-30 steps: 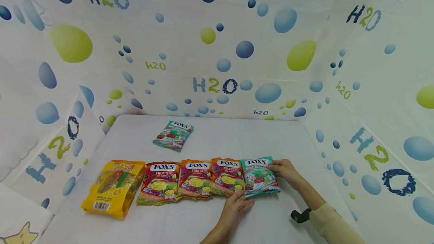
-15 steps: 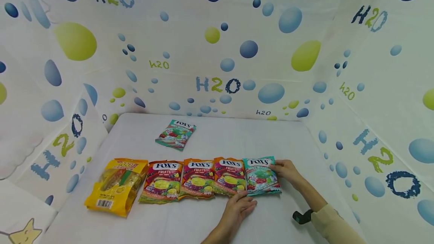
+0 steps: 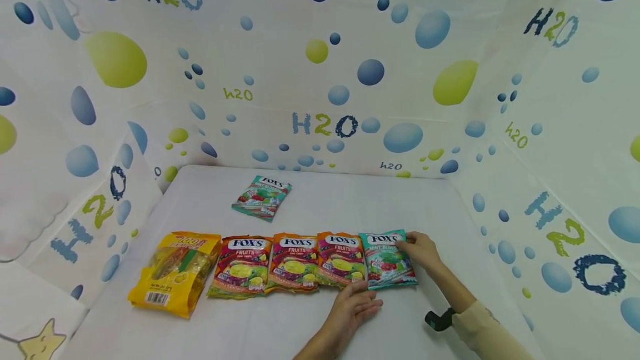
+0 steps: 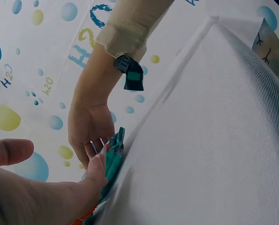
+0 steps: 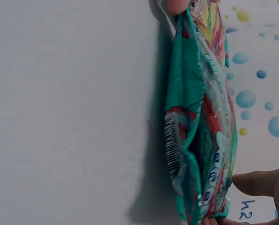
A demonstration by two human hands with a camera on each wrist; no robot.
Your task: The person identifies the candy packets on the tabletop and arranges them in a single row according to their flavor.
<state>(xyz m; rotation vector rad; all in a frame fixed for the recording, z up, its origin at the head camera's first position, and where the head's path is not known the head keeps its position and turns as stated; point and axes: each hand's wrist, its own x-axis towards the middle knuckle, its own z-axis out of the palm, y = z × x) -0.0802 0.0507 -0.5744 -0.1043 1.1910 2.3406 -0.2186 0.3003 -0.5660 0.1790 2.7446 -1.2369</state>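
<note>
A teal Fox's Mint candy bag point(image 3: 389, 263) lies at the right end of a row of bags. My right hand point(image 3: 421, 250) pinches its upper right edge, thumb on the front and fingers tucked behind. My left hand point(image 3: 350, 310) is at its lower left corner with fingers extended, the index fingertip right at the bag's edge. Seen by the left wrist camera, the teal bag point(image 4: 113, 159) stands between both hands. The right wrist view shows the sealed end of the bag point(image 5: 184, 84), with the right thumb point(image 5: 256, 182) against its front.
Left of the teal bag lie three red-orange Fox's Fruits bags point(image 3: 294, 263), side by side. A yellow bag point(image 3: 175, 274) lies at the row's left end. Farther back is another teal Fox's bag point(image 3: 262, 198). Patterned cloth walls point(image 3: 280, 71) surround the white table point(image 3: 260, 329).
The head view has shifted slightly, moving the whole scene a little right. My left fingers have drawn slightly back from the teal bag's corner and spread. My right hand keeps its grip.
</note>
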